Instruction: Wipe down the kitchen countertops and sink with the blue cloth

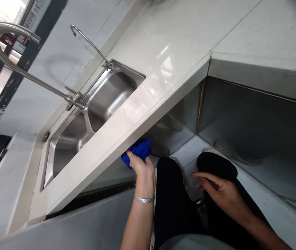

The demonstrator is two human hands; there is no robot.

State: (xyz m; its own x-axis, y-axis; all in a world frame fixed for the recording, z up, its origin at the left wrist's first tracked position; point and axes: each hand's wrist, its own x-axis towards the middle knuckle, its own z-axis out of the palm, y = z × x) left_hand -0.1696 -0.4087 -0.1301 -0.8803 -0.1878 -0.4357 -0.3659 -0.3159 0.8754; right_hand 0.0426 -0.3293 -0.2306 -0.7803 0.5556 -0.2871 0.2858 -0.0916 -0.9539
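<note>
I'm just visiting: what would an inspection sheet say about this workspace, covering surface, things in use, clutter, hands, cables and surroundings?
Surface: glossy cream countertop, reflecting light.
Things in use: crumpled bright-blue cloth, below the countertop's front edge.
Clutter: nothing seen.
Hands: left hand grips the cloth; right hand is loosely curled near a black-trousered knee, holding nothing visible.
Cables: nothing seen.
Surroundings: double-bowl stainless-steel sink, tall curved metal tap, slimmer metal tap, dark reflective cabinet fronts.

Around the wrist of your left hand (143, 168) you wear a silver bracelet (144, 200) with a patterned surface. Your forearms (137, 224) are bare, your trousers (172, 199) plain black, your top (194, 242) pale grey-green, and your shoe (210, 150) light-coloured, dotted with small holes
</note>
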